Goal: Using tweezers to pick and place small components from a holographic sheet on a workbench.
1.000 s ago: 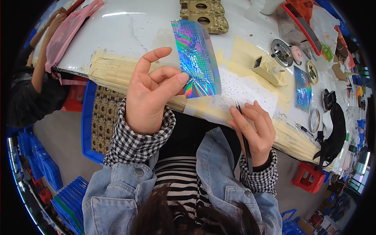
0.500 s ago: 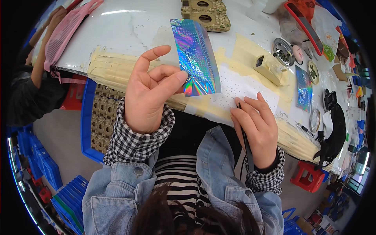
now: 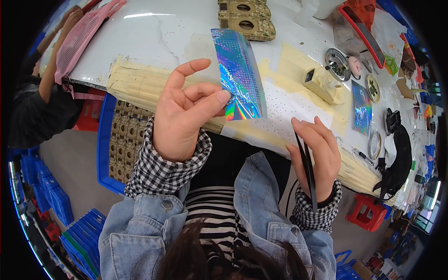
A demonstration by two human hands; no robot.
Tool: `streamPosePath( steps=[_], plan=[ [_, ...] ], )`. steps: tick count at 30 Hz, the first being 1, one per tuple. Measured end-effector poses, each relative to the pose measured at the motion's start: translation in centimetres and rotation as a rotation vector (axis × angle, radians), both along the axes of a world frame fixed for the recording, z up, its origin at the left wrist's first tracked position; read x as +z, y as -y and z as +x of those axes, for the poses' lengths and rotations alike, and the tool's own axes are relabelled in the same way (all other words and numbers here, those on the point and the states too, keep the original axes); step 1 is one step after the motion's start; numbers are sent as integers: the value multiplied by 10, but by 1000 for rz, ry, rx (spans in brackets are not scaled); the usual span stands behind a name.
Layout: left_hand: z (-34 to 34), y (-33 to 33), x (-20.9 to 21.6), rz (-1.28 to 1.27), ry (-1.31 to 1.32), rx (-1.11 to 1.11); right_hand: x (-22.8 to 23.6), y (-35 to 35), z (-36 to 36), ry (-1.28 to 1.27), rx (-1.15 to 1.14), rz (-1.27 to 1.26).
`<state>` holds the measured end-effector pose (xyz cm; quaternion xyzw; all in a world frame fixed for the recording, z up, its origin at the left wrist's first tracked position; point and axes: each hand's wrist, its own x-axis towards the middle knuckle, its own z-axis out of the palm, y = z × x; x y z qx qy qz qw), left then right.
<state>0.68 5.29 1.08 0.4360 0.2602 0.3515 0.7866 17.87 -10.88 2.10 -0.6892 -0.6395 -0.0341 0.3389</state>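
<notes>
Pinched between thumb and fingers of my left hand [image 3: 179, 116] is a shiny holographic sheet [image 3: 239, 70] with rows of small dots. It is lifted above the table, its lower edge creased near my thumb. My right hand [image 3: 322, 151] is closed around black tweezers [image 3: 308, 170], which slant down past the palm toward the wrist. Just beyond the right fingers lies a white paper [image 3: 291, 112] speckled with small dark dots. Part of that paper is hidden behind the sheet.
Camouflage-patterned housings [image 3: 247, 28] lie at the back; more fill a blue tray [image 3: 103, 154] below left. A beige block [image 3: 322, 84], a second holographic sheet [image 3: 361, 107] and a round dish [image 3: 337, 64] sit at right. Another person's hand [image 3: 72, 19] is beside a pink basket [image 3: 77, 44].
My left hand and the sheet have shifted slightly right and nearer. The right hand has moved right, and the tweezers have swung into clearer view.
</notes>
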Motion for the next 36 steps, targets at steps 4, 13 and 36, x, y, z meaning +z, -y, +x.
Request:
streamPosePath(
  steps=[4, 13, 36],
  plan=[
    [4, 6, 3, -9, -30, -88, -7, 5, -9, -318, 56, 185],
    [8, 18, 10, -5, 13, -212, 5, -6, -20, -222, 227, 343],
    [12, 28, 12, -62, 0, -264, -3, -11, -22, -385, 169, 248]
  ],
)
